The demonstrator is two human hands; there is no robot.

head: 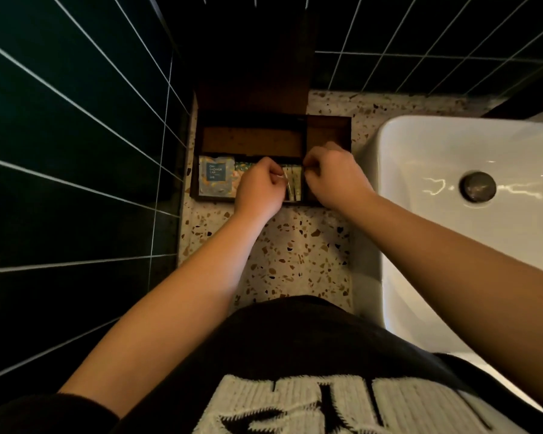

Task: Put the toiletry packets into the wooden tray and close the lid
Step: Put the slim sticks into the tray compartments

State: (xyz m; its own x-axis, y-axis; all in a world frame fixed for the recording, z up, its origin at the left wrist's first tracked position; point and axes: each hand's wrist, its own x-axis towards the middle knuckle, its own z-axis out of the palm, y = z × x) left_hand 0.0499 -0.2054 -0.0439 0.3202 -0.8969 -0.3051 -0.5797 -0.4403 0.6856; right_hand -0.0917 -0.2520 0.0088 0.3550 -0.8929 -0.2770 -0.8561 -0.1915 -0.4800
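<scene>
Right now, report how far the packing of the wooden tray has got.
Done: a square shower-cap packet lies in the dark wooden tray. In hand: the left hand and right hand are setting narrow pale packets into the tray's front row. Left: the back compartment is bare, and the tray's wooden lid stands open.

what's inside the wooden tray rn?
Front row of the wooden tray: shower cap packet, narrow packets. Back compartment looks empty. Both hands cover the rest.
</scene>
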